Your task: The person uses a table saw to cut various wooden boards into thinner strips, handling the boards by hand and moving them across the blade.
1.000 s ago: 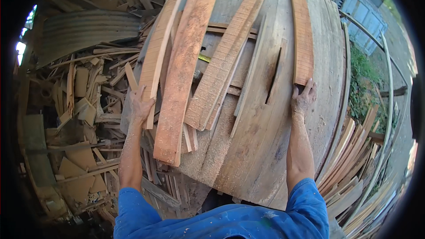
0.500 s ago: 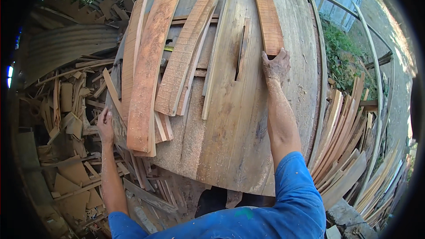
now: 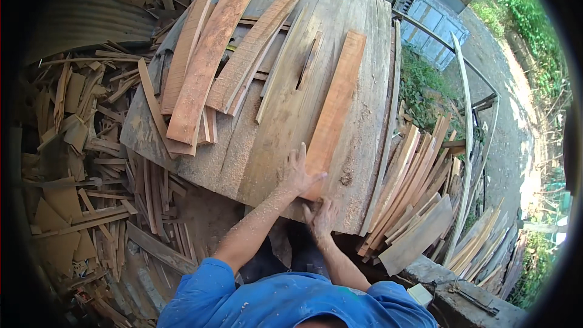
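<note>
I'd judge the plank stiff, heavyish, best edge-held; left grip splayed over its near end, right grip half-curled there, can't tell hold.

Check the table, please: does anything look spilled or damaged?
Sawdust is scattered over the near part of the table, like a spill. A narrow dark slit in its top looks odd; I cannot tell whether it is damage.

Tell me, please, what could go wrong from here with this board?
The left hand and right hand are bare at the near end of the board; splinters could enter the skin. Shavings on the tabletop may let the board slide. The boards at left overlap, so a bump might shift them.
</note>
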`<move>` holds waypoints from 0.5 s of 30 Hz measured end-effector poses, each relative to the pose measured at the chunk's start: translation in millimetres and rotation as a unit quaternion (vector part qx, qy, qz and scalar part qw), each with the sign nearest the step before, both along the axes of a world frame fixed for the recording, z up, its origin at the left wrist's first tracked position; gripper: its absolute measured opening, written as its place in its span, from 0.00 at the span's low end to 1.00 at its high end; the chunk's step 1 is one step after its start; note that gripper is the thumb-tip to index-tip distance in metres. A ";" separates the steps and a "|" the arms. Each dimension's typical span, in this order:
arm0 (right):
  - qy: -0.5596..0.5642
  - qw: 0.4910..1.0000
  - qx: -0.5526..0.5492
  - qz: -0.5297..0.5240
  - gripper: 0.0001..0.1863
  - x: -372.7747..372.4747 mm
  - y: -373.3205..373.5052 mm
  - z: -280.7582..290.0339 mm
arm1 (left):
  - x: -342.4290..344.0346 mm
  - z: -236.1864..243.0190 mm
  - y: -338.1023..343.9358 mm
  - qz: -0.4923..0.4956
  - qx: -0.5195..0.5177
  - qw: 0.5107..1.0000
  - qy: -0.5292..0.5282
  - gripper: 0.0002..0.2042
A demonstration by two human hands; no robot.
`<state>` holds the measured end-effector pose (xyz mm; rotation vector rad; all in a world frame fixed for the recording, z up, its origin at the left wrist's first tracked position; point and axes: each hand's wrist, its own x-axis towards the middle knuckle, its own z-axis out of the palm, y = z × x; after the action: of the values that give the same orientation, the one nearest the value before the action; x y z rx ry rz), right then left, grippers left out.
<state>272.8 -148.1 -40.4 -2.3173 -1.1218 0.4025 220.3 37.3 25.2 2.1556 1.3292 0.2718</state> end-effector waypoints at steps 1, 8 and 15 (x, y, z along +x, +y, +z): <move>-0.015 0.999 0.032 0.028 0.34 -7.9 -39.4 3.1 | 13.0 5.4 -21.4 -0.037 -0.059 0.995 0.073 0.54; 0.052 0.997 0.043 -0.039 0.35 87.1 8.7 8.2 | -84.6 -25.0 -109.6 -0.090 -0.032 0.966 0.242 0.57; 0.142 0.984 0.104 -0.003 0.38 7.4 73.8 -13.0 | -202.2 17.5 -155.9 -0.085 -0.026 0.968 0.233 0.53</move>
<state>280.1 -74.3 -53.3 -2.0069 -0.9673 0.5661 18.1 -118.6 42.7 2.3573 1.3594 -0.3580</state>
